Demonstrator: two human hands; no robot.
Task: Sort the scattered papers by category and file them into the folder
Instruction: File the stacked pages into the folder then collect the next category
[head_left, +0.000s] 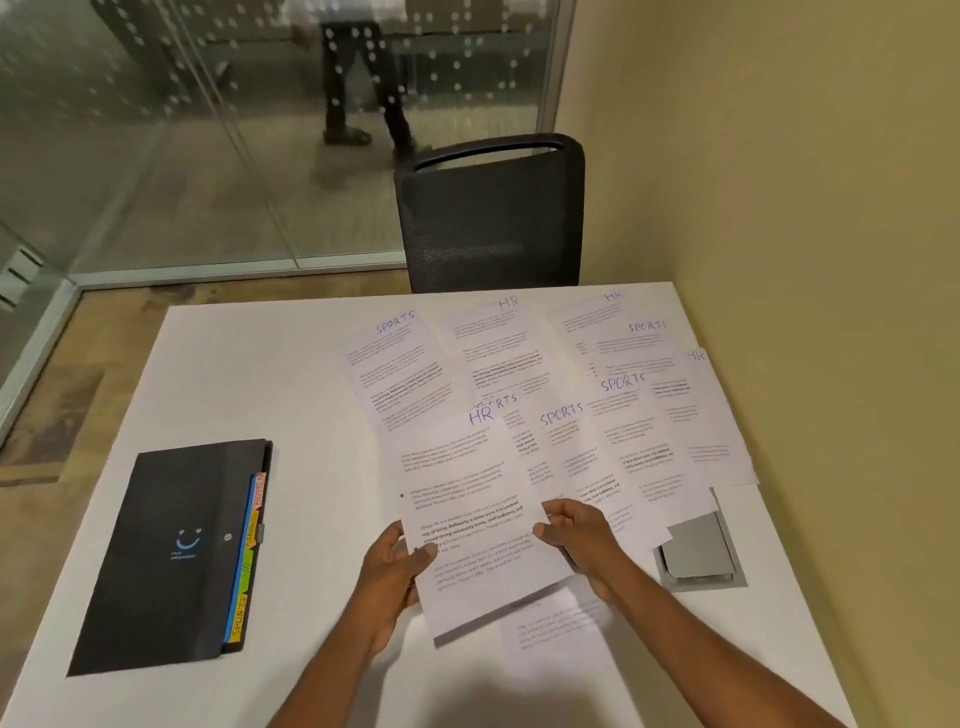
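Note:
A sheet headed HR (467, 499) is lifted off the white table (260, 374). My left hand (392, 569) pinches its lower left edge, thumb on top. My right hand (574, 530) grips its right edge, fingers curled. Several printed sheets headed SPORTS (400, 364) or HR (493, 338) lie fanned and overlapping across the table's far right half. Another sheet (556, 623) lies flat under the held one. A black expanding folder (171, 556) lies shut at the left, with coloured tabs (248, 561) along its right edge, one reading SPORTS.
A black mesh chair (491, 213) stands pushed in at the table's far edge. A grey cable hatch (701, 545) is set into the table at the right. A cream wall runs along the right. A glass partition is behind, and a person stands beyond it.

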